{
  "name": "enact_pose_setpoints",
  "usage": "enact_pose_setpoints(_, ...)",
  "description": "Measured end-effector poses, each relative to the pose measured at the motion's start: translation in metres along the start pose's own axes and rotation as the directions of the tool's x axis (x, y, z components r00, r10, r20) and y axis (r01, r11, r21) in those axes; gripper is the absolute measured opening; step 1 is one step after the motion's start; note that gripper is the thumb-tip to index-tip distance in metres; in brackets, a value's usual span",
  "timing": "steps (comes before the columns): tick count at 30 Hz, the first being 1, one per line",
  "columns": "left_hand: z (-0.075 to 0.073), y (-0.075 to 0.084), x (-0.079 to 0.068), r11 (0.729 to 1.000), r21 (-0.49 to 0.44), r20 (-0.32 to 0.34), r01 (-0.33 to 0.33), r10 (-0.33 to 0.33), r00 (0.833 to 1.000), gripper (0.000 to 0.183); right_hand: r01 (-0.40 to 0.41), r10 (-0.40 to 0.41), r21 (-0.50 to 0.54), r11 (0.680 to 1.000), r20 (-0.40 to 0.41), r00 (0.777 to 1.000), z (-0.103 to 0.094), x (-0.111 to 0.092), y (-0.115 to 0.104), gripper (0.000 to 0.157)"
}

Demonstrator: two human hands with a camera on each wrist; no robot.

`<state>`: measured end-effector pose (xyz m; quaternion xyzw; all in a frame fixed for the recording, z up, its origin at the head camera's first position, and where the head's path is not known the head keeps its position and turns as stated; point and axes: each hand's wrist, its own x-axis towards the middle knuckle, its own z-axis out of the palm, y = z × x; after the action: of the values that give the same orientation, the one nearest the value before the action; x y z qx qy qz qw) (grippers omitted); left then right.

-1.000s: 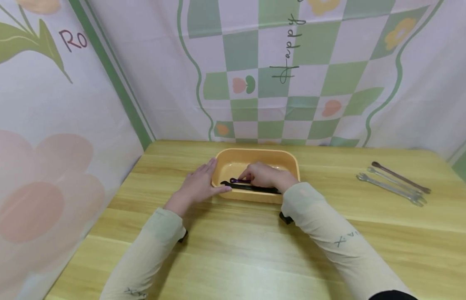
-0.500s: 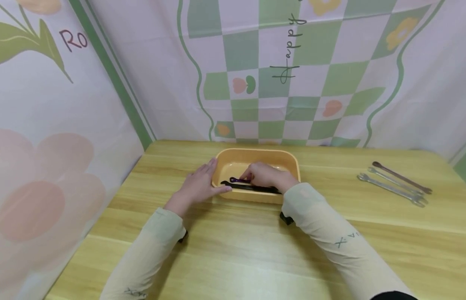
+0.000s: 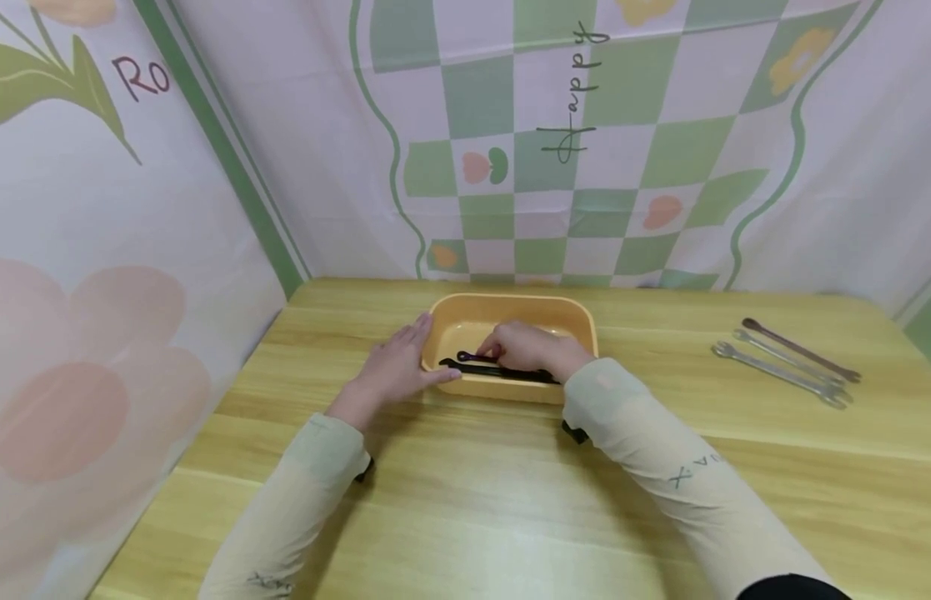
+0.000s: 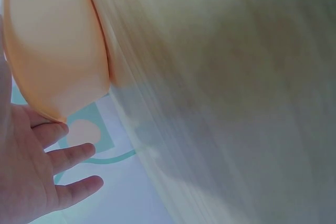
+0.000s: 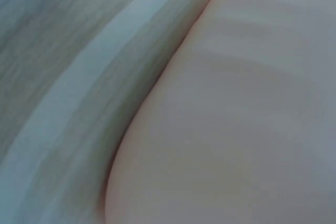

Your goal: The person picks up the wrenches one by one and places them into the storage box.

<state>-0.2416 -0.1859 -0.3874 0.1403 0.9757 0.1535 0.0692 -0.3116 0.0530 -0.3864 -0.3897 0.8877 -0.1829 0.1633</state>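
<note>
In the head view a yellow-orange plastic bin [image 3: 510,390] stands on the table. My left hand [image 3: 392,364] lies along its left end, fingers extended and thumb over the front rim. The left wrist view shows the spread fingers against the bin's outer wall [image 4: 58,35]. My right hand [image 3: 527,346] reaches inside, fingers curled down onto a small dark purple wrench [image 3: 473,357] whose ring end sticks out to the left. Along the front wall lies a longer black wrench [image 3: 495,371], its right part hidden by the hand. Only the bin's side fills the right wrist view.
To the right on the wooden table [image 3: 465,517] lie a brown wrench [image 3: 798,348], a slim silver wrench [image 3: 788,356] and a larger silver wrench [image 3: 780,377], roughly side by side. A printed cloth [image 3: 322,167] hangs behind and on the left.
Both hands keep their places at the bin. The view itself shifts slightly; the wrenches lie as before.
</note>
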Motion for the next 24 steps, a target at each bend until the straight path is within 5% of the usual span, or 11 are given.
enact_pose_setpoints(16,0.002,-0.001,0.001,1.000,0.000,-0.008,-0.010,0.010,1.000,0.113,0.010,-0.007,-0.055,0.998,0.051,0.999,-0.001,-0.001,0.000,0.035)
enact_pose_setpoints(24,0.002,-0.002,0.001,1.000,0.002,-0.008,-0.008,0.008,1.000,0.112,0.059,-0.059,-0.047,0.997,0.000,0.998,-0.008,-0.012,0.001,0.033)
